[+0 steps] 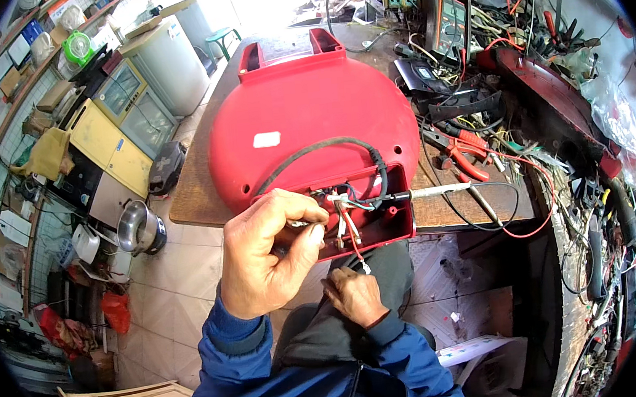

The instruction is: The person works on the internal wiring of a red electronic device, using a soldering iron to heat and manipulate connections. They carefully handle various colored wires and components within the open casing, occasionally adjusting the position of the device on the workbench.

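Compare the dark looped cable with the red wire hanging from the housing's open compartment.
Thickness: the dark cable is thicker; the red wire is thin.
Pose: the dark cable arches over the red housing, while the red wire dangles toward the person's lap, ending at a pale connector.
Shared: both run by the open compartment.

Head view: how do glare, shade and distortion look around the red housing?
Head view: top middle beyond the red housing is blown out white; head view: the housing's open compartment is partly shaded; head view: the white cabinet leans with fisheye distortion inside a black rim.
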### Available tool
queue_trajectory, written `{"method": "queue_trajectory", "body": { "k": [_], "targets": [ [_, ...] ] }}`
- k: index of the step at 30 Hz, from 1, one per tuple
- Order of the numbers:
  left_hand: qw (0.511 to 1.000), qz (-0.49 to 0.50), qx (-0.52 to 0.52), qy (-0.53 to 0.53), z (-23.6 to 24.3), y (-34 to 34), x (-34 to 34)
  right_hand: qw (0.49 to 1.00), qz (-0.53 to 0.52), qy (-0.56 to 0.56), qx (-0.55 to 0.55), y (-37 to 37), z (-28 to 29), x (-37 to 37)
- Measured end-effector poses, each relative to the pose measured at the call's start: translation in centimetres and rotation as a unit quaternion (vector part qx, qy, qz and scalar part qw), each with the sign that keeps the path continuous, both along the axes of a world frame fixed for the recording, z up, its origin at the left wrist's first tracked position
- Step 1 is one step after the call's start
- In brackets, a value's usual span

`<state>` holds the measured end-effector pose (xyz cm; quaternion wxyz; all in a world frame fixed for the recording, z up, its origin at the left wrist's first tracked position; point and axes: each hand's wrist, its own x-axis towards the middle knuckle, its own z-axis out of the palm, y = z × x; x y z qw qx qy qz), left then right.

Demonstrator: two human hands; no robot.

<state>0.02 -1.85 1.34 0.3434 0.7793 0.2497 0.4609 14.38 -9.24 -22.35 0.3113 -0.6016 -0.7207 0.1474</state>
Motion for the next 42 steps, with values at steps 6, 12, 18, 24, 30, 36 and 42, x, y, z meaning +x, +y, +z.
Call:
{"method": "queue_trajectory", "body": {
  "k": [6, 12, 18, 24, 30, 36, 42],
  "targets": [
    [0.999, -0.007, -0.041, -0.033, 0.0, -0.2, 0.0, 1.000, -0.005, 0.012, 0.007, -0.4, 0.2, 0.1],
    [0.995, -0.016, -0.088, -0.035, 0.2, -0.8, 0.3, 1.000, 0.004, 0.021, 0.012, -0.6, 0.3, 0.3],
    [0.995, -0.021, 0.056, 0.080, 0.9, -0.3, 0.3, 1.000, 0.003, 0.029, 0.013, -0.6, 0.3, 0.4],
    [0.985, -0.016, 0.112, 0.127, 0.9, -0.6, 1.1, 0.999, 0.005, 0.038, 0.017, -0.9, 0.3, 0.8],
    [0.971, -0.029, 0.164, 0.172, 0.6, -0.2, 1.4, 0.998, 0.004, 0.056, 0.039, -0.9, -0.2, 1.3],
    [0.974, -0.014, 0.150, 0.170, 0.2, -0.4, 1.5, 0.997, 0.001, 0.062, 0.039, -1.0, -0.1, 2.2],
    [0.969, 0.016, 0.175, 0.172, 0.5, -0.4, 2.0, 0.998, -0.008, 0.051, 0.029, -1.1, -0.2, 3.2]
  ]
}}
